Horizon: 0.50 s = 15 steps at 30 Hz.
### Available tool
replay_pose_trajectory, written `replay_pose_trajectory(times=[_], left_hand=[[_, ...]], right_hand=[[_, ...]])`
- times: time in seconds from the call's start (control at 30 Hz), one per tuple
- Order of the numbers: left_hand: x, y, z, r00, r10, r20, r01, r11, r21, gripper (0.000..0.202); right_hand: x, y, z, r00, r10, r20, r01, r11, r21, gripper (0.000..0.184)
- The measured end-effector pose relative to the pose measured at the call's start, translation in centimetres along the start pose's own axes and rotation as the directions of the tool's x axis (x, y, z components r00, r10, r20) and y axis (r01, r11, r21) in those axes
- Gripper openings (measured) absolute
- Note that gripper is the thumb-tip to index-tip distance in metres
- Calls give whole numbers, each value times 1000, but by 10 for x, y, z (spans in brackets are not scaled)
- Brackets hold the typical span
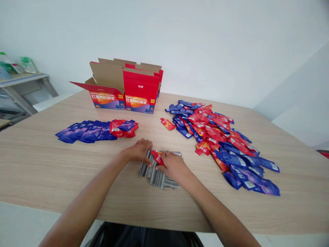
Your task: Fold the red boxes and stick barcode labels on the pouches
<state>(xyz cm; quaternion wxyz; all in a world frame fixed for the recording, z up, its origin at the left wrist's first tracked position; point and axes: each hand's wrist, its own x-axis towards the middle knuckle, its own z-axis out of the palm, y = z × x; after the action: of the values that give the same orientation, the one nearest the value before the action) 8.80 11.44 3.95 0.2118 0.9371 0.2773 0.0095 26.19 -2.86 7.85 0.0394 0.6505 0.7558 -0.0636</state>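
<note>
A red pouch lies over a grey striped cloth near the front of the table. My right hand has its fingers closed on the right end of this pouch, partly covering it. On the cloth's left side rests my left hand, thumb and fingers apart around the pouch's left end, with nothing seen in its grip. Beyond my left hand lie a small pile of red pouches, a blue one on top, and a fanned row of blue pouches.
Open cartons stand at the back left against the wall. A big heap of mixed red and blue pouches spreads over the right side. One single red pouch lies left of the heap. A shelf with bottles is far left.
</note>
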Motion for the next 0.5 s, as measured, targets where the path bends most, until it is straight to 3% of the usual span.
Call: replay_pose_trajectory(times=[0.1, 0.2, 0.3, 0.37, 0.43, 0.5], left_hand=[[0, -1, 1, 1000, -5, 5, 5, 1000, 19, 65], [-1, 1, 0, 1000, -12, 7, 12, 1000, 19, 65], [-4, 2, -2, 1000, 3, 7, -3, 1000, 3, 63], [-6, 3, -4, 1000, 14, 9, -14, 1000, -12, 62], [-7, 4, -5, 999, 44, -19, -45, 998, -54, 62], [-6, 10, -5, 990, 88, -107, -103, 985, -137, 64]], right_hand=[[-2, -5, 1, 1000, -15, 22, 16, 999, -41, 36], [-6, 9, -5, 986, -163, 30, 161, 985, 65, 28], [-3, 37, -9, 935, -346, 79, 290, 873, 392, 41], [3, 55, -8, 901, -417, 119, 243, 713, 658, 54], [13, 65, -2, 936, -343, 74, 128, 531, 838, 60], [22, 67, 6, 997, -42, -67, 78, 372, 925, 63]])
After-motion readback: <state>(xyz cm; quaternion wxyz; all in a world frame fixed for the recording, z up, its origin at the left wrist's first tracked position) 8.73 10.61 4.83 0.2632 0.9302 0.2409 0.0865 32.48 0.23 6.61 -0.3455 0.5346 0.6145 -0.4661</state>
